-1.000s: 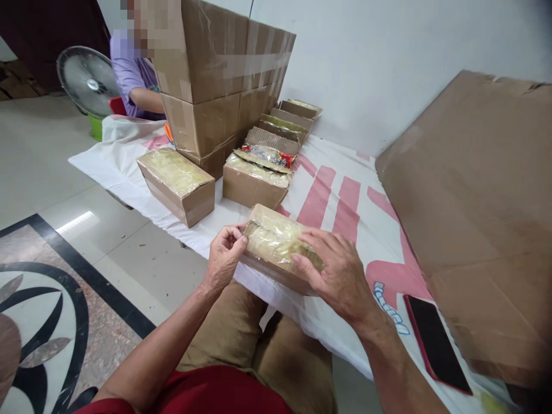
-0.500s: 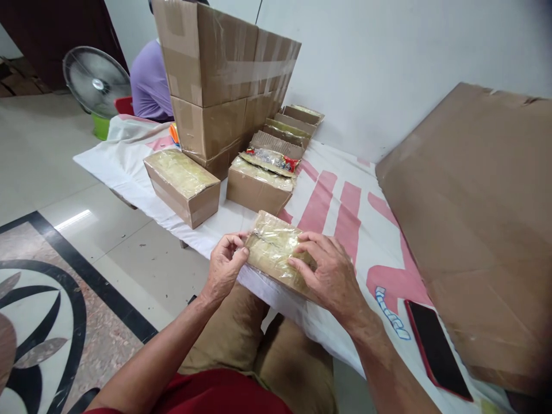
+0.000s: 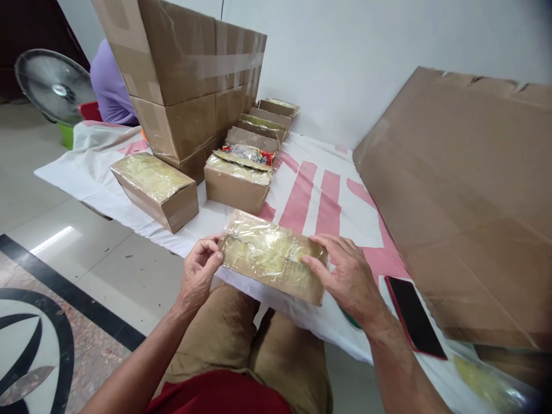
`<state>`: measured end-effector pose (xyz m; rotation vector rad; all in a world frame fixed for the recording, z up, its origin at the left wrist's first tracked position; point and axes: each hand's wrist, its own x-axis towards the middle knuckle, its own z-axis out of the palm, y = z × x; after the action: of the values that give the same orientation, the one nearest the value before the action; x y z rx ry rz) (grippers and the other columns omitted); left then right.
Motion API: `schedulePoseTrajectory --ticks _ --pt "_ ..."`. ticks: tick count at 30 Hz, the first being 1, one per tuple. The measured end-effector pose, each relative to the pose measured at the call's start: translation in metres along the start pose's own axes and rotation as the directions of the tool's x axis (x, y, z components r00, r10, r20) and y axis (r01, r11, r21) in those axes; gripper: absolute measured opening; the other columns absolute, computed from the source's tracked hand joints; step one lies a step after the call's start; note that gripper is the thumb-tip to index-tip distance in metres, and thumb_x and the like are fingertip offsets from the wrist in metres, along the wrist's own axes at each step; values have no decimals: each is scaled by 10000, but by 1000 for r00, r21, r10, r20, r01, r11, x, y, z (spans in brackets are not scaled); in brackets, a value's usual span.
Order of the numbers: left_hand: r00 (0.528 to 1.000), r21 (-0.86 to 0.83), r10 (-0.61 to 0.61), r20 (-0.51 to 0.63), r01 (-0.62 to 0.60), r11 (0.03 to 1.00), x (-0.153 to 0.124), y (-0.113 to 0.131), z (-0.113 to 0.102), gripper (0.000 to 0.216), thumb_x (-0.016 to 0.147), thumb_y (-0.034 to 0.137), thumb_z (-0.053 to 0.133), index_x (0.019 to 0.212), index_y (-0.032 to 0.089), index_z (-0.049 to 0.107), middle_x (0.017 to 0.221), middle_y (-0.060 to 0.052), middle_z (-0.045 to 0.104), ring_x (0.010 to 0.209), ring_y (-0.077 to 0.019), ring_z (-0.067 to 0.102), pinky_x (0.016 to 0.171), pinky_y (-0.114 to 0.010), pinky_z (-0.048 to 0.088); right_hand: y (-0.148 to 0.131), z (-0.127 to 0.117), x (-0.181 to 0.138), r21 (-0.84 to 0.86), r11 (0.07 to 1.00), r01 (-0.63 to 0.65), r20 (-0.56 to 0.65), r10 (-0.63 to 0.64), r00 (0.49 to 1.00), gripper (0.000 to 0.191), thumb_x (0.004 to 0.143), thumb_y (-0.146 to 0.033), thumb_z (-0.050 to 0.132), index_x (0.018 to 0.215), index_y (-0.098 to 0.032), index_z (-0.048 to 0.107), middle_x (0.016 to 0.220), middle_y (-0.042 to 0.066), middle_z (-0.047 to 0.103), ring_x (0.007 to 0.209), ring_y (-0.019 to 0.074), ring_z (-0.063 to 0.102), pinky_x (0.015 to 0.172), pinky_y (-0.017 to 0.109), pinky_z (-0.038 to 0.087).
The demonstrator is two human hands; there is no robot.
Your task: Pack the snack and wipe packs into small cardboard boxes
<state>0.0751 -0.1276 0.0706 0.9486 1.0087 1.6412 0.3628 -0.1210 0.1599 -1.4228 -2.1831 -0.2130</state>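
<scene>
Between both hands, at the near edge of the white-and-pink sheet (image 3: 332,190) and just above the knees: small brown carton (image 3: 272,264) with a crinkled clear plastic film over its top, held level. Left hand (image 3: 197,275) closed on the left end, thumb and fingertips pinching the film at the corner. Right hand (image 3: 349,276) clamped on the right end, thumb on top, fingers wrapped down the side. Risk, judged: carton sits partly beyond the sheet edge, so a loosened grip on either end could tip it toward the lap or floor; a hard pull at the left corner could tear or wrinkle the film. Just right of the right hand: one dark phone (image 3: 414,316) in a red case, flat on the sheet, close enough for a wrist sweep to knock it. Farther right: one large flattened cardboard sheet (image 3: 466,195), leaning. Ahead of the left hand: one film-topped carton (image 3: 154,190) standing alone. Ahead of the held carton: a row of similar cartons (image 3: 252,144) running toward the wall, about five, far ones too small to count surely; one red-ended packet (image 3: 245,154) on the nearest. Beyond: stack of large taped boxes (image 3: 190,75), at least two tiers. Far left: one fan (image 3: 54,86); one person in purple (image 3: 110,86) partly hidden behind the stack.
</scene>
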Motion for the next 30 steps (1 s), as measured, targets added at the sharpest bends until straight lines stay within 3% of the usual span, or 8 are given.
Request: schedulePoseTrajectory --ticks 6,13,18,25,30 --pt "1000 41 -24 -13 24 999 -14 7 -14 151 787 270 808 797 208 671 1193 -77 760 1118 -224 685 890 -297 528 -17 1 -20 70 995 64 -111 -56 992 159 1011 -331 643 1125 -222 622 1132 96 721 1071 276 689 917 419 518" --pt "993 104 -57 -101 68 992 -22 15 -14 124 692 202 771 735 202 655 1113 -67 751 1064 -221 654 786 -262 487 -24 1 -36 75 993 88 -150 -76 986 327 1030 -328 621 1323 -188 583 1167 132 707 1080 285 676 931 433 519" --pt "988 139 -66 -139 86 987 -25 14 -15 136 678 224 769 720 203 641 1109 -58 734 1096 -233 634 841 -283 469 -23 -12 -25 120 991 66 -50 -60 997 236 1044 -344 589 1218 -201 659 1102 92 730 1009 263 673 873 417 496" --pt "988 171 -39 -149 65 983 -23 15 -11 143 668 250 756 713 206 627 1106 -68 736 1136 -249 636 916 -313 487 -29 -11 27 201 980 -11 272 -45 961 205 1029 -257 535 990 -231 735 987 46 756 944 228 682 837 393 464" --pt "993 126 -32 -109 46 991 -20 11 -9 138 697 238 773 736 209 644 1124 -75 751 1149 -241 654 942 -317 508 -25 -5 45 325 943 -70 284 -27 959 166 950 -218 550 849 -231 681 901 24 750 849 203 673 782 363 462"
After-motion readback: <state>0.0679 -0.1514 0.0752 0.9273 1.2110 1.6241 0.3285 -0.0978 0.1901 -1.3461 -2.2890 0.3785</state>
